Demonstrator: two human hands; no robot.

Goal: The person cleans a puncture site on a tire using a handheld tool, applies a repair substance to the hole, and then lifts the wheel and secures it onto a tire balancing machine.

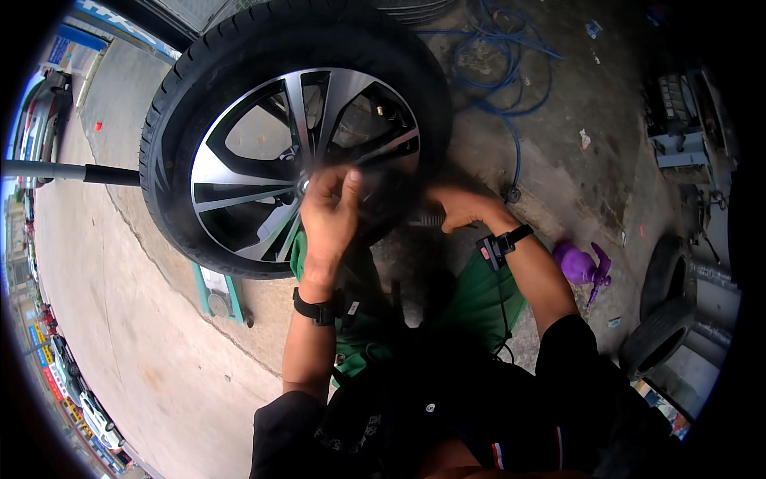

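A black tire on a silver-and-black alloy wheel (pixel 211 166) stands upright in front of me. My left hand (pixel 331 206) is at the wheel's centre, fingers curled in and thumb up beside the hub. Whatever it may hold is hidden, and a dark blur lies just to its right. My right hand (pixel 456 205) reaches to the lower right edge of the tire (pixel 177 132), its fingers lost in shadow and blur there. A strap with a small black device (pixel 496 247) is on my right wrist, and a black band (pixel 316 307) on my left.
A blue air hose (pixel 515 120) lies coiled on the floor beyond the tire. To the right are a purple spray bottle (pixel 576 263) and old tires (pixel 661 339). A grey bar (pixel 72 172) meets the tire from the left. A teal floor jack (pixel 217 295) sits below it.
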